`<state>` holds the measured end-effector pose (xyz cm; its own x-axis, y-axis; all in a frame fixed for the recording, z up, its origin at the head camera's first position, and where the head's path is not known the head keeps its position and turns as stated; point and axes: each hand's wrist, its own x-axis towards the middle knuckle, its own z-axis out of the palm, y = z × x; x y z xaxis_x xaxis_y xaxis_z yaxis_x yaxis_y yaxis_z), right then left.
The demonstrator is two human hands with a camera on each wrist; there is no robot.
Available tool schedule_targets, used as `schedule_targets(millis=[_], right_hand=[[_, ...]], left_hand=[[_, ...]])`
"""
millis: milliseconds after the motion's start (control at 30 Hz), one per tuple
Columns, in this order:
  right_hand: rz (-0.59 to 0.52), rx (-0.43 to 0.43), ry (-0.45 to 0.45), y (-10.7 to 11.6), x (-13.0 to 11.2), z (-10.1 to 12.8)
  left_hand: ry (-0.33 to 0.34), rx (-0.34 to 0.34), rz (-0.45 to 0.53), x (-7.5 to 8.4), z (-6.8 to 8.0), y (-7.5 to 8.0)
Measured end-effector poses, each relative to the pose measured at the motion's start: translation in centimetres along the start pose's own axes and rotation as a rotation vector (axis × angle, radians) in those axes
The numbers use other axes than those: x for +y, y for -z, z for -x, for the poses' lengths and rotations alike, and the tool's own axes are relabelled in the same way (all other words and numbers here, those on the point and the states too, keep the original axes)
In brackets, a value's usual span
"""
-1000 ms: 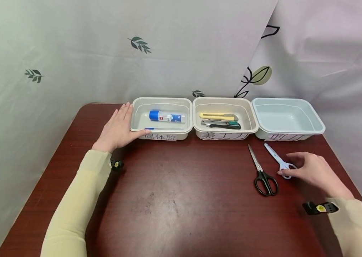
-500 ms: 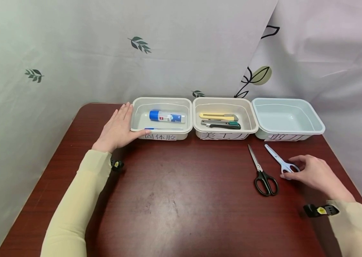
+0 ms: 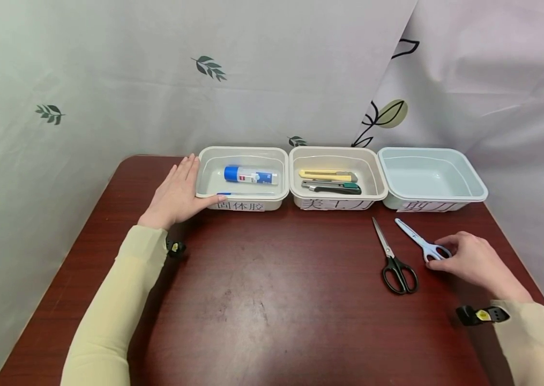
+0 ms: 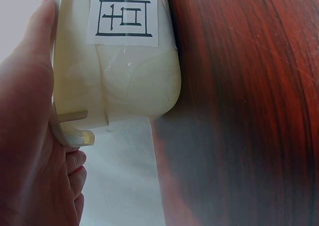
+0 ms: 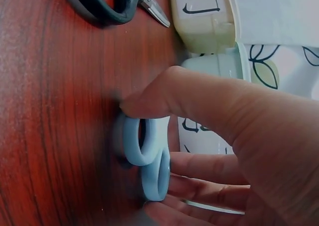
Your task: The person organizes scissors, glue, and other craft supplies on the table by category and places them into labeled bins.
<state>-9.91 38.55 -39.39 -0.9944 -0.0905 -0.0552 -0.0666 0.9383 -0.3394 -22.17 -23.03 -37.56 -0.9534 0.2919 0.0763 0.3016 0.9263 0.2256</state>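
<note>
My left hand rests at the corner of the left white bin, fingers straight along its side and thumb over the front rim. In the left wrist view the thumb lies along the bin's rim. On the right, my right hand pinches the handle loops of light blue scissors between thumb and fingers. Their blade points up and left, toward the bins. The right wrist view shows the thumb at one blue loop and fingers behind the other. Black-handled scissors lie just left of them.
Three labelled bins stand in a row at the table's back edge. A glue stick lies in the left one, a yellow utility knife and a dark green-and-black knife in the middle bin. The right bin is pale blue. A patterned curtain hangs behind.
My right hand has shifted slightly right and down. The light blue scissors have turned a little with it, handles moving right. The left hand has stayed in place.
</note>
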Motion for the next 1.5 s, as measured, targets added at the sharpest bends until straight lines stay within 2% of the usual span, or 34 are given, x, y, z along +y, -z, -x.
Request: schedule_targets(millis=[267,600,733,1000,1333,1500], right_hand=[[0.036,0.017,0.046,0.0,0.1,-0.3],[0.049,-0.014,0.077,0.2,0.4,-0.9],[0.042,0.022,0.088,0.5,0.3,-0.8],[0.017,0.153,0.141,1.9,-0.2,-0.3],[0.022,0.234,0.194,4.0,-0.9,-0.8],[-0.006,0.245,0.173,5.0,-1.6,-1.4]], left_hand=[[0.001,0.005,-0.009,-0.1,-0.1,-0.1],[0.013,-0.007,-0.001,0.0,0.0,0.0],[0.011,-0.006,0.001,0.0,0.0,0.0],[0.0,0.008,-0.002,0.0,-0.1,0.0],[-0.001,0.006,-0.003,-0.1,-0.1,0.0],[-0.007,0.01,0.001,0.0,-0.2,-0.1]])
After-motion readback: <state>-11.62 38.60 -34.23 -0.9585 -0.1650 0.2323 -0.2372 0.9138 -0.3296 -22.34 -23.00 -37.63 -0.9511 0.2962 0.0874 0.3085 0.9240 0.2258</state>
